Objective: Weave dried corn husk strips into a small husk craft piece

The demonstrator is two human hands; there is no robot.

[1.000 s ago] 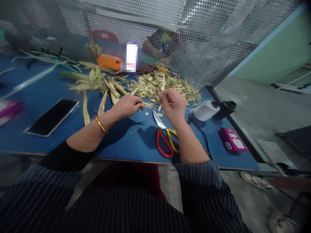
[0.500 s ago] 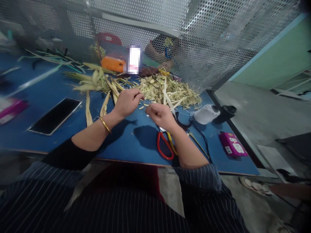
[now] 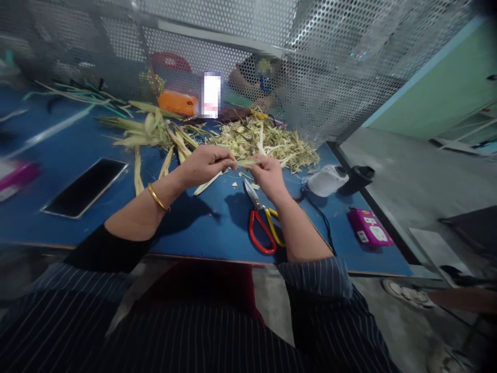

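Above the blue table (image 3: 202, 228), my left hand (image 3: 204, 165) and my right hand (image 3: 267, 173) are closed on the two ends of one pale leaf strip (image 3: 244, 162). The strip's lower tail (image 3: 207, 184) hangs down to the left under my left hand. A gold bangle (image 3: 156, 197) is on my left wrist. Red and yellow scissors (image 3: 261, 220) lie on the table just below my right hand. A heap of cut leaf scraps (image 3: 267, 141) lies right behind both hands.
Whole long leaves (image 3: 149, 133) lie at the back left. A dark phone (image 3: 83, 187) lies flat on the left. A white device (image 3: 326, 180) with a black cable and a pink power strip (image 3: 367, 227) are on the right. A perforated metal screen (image 3: 330, 62) stands behind; a person sits beyond it.
My right hand has come up from near the scissors to meet my left hand. Both now pinch the same strip, stretched between them.
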